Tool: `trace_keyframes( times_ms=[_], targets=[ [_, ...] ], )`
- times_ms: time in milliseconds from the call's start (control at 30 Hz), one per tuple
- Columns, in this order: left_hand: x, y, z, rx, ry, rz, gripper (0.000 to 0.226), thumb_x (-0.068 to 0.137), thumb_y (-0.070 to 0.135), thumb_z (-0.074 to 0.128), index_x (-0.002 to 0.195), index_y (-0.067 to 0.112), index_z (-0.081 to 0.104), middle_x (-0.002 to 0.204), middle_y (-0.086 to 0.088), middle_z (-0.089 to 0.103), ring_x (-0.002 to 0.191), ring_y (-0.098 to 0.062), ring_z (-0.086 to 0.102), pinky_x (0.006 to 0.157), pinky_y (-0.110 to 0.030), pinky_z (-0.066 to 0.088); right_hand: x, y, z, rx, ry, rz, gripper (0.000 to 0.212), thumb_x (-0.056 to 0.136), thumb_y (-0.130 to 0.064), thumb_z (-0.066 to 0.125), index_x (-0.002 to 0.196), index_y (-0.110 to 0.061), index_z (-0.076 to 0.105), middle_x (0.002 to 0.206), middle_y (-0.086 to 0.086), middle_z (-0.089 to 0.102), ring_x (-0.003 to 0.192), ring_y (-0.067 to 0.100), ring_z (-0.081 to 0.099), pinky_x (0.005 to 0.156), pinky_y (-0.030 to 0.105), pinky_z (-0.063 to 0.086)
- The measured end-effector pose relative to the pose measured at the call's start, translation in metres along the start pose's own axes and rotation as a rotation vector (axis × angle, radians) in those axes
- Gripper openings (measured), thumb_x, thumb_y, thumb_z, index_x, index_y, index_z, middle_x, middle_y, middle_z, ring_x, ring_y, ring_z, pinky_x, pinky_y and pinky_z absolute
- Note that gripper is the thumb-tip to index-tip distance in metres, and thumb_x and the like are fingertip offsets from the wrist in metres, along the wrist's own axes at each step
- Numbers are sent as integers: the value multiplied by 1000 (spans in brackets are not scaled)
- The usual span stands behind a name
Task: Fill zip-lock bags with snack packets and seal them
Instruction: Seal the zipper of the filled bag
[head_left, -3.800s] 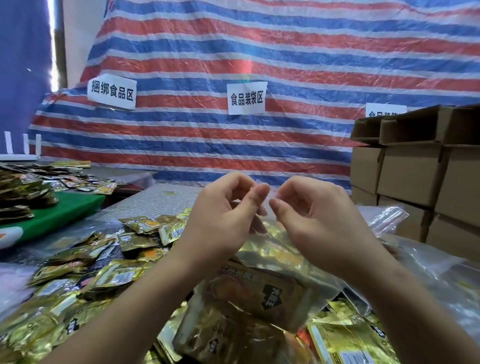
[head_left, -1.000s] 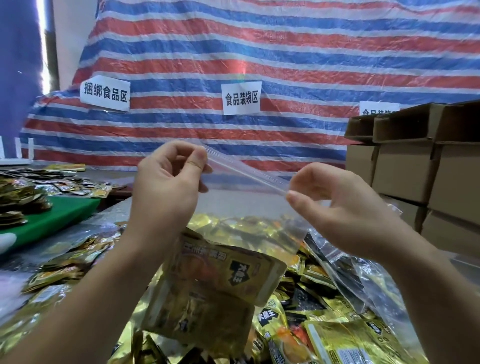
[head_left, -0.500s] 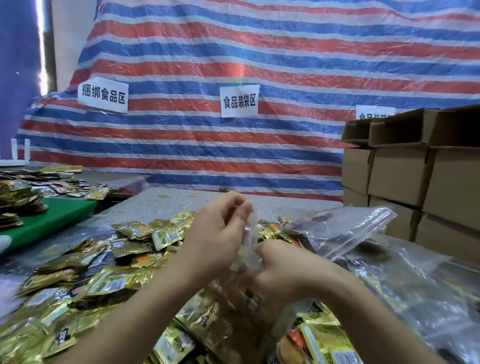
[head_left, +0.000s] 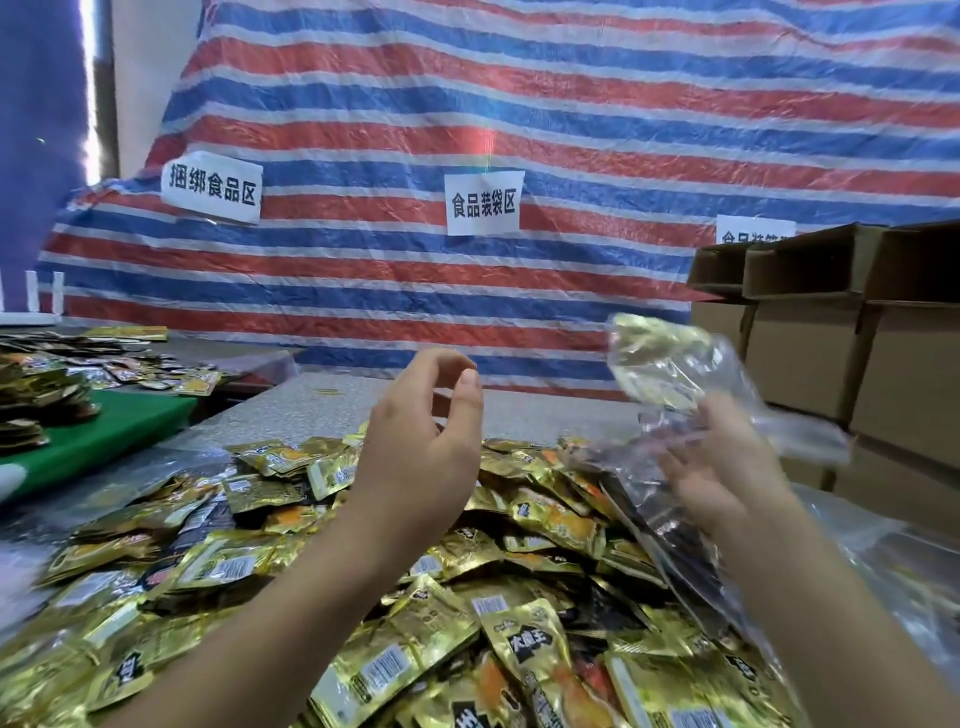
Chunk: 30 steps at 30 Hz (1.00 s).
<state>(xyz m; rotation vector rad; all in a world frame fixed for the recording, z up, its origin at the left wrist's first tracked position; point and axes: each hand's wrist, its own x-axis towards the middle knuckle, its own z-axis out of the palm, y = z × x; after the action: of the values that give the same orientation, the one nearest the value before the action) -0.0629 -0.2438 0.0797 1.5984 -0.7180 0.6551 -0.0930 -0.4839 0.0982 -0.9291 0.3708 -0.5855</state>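
Our left hand (head_left: 415, 441) hung above the heap of snack packets (head_left: 395, 597) on the counter (head_left: 322, 405), its fingers (head_left: 470, 387) loosely curled and apart, holding nothing; our right hand (head_left: 722, 467) was blurred. Its fingers seemed spread against a crumpled zip-lock bag (head_left: 670, 364) raised over the heap; we could not tell whether they gripped it.

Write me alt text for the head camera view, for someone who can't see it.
A person's right hand lifts a filled clear plastic zip-lock bag, blurred, toward stacked brown cardboard boxes, while the left hand hovers with fingers loosely curled, holding nothing. Below lies a heap of shiny gold foil snack packets; behind hangs a red, white and blue striped tarp.
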Motion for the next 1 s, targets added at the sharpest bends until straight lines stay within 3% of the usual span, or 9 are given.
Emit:
trace_keyframes(
  times_ms=[100, 167, 267, 433, 500, 633, 767, 867, 1000],
  targets=[
    [0, 0, 1, -1, -15, -19, 10, 101, 34, 46, 99, 33, 56, 95, 13, 64, 86, -6, 63, 69, -27, 53, 3, 2, -5, 187, -32, 155, 50, 102, -23, 48, 145, 2, 37, 139, 24, 53, 127, 32, 55, 106, 41, 45],
    [0, 0, 2, 6, -22, -21, 11, 101, 34, 46, 99, 31, 57, 94, 12, 64, 85, -7, 63, 68, -27, 52, 3, 3, -4, 177, -60, 180, 55, 104, -22, 43, 150, 4, 29, 147, 22, 47, 136, 32, 47, 113, 43, 37],
    [0, -1, 1, 15, -26, -20, 13, 100, 34, 46, 97, 31, 58, 88, 12, 64, 81, -6, 62, 63, -25, 50, -1, 5, -2, 118, -85, 131, 42, 104, -18, 40, 142, 0, 41, 125, 19, 59, 114, 31, 59, 100, 43, 43],
    [0, -5, 3, 30, -74, -1, 20, 100, 31, 48, 86, 27, 62, 78, 3, 67, 70, -13, 62, 58, -34, 51, -8, 8, -1, -29, -132, 87, 17, 101, -15, 42, 98, -7, 57, 94, 11, 64, 91, 24, 64, 75, 36, 49],
    [-1, -9, 4, 59, -107, 30, 22, 100, 28, 50, 84, 24, 63, 71, 1, 66, 62, -15, 60, 53, -37, 49, -13, 9, 3, -82, -184, 87, 19, 100, -16, 45, 90, -8, 58, 77, 7, 63, 79, 22, 62, 72, 34, 49],
    [-2, -10, 4, 133, -151, 78, 45, 102, 39, 44, 66, 16, 59, 47, 14, 49, 41, -5, 41, 40, -18, 30, -23, 19, 16, -354, -324, 23, 30, 103, -22, 47, 75, -13, 53, 58, 1, 59, 59, 17, 59, 67, 32, 48],
    [-2, -5, 1, 188, -178, 85, 61, 100, 50, 33, 47, 19, 38, 40, 7, 36, 37, -10, 32, 40, -27, 25, -39, 34, 31, -551, -521, -34, 41, 103, -31, 46, 68, -13, 52, 57, 2, 56, 53, 14, 57, 63, 31, 48],
    [1, -9, -6, 406, -186, 58, 48, 103, 41, 41, 67, 13, 55, 58, 2, 55, 52, -15, 49, 52, -41, 44, -51, 41, 36, -658, -605, -99, 34, 99, -30, 52, 74, -9, 60, 63, 4, 63, 60, 15, 61, 65, 31, 50],
    [11, -33, -29, 560, -248, -69, 13, 101, 26, 50, 103, 21, 62, 92, 6, 64, 80, -12, 60, 69, -33, 52, -62, 42, 38, -784, -613, -215, 19, 98, -19, 55, 89, -4, 63, 64, 2, 65, 55, 8, 60, 59, 26, 49]
  ],
)
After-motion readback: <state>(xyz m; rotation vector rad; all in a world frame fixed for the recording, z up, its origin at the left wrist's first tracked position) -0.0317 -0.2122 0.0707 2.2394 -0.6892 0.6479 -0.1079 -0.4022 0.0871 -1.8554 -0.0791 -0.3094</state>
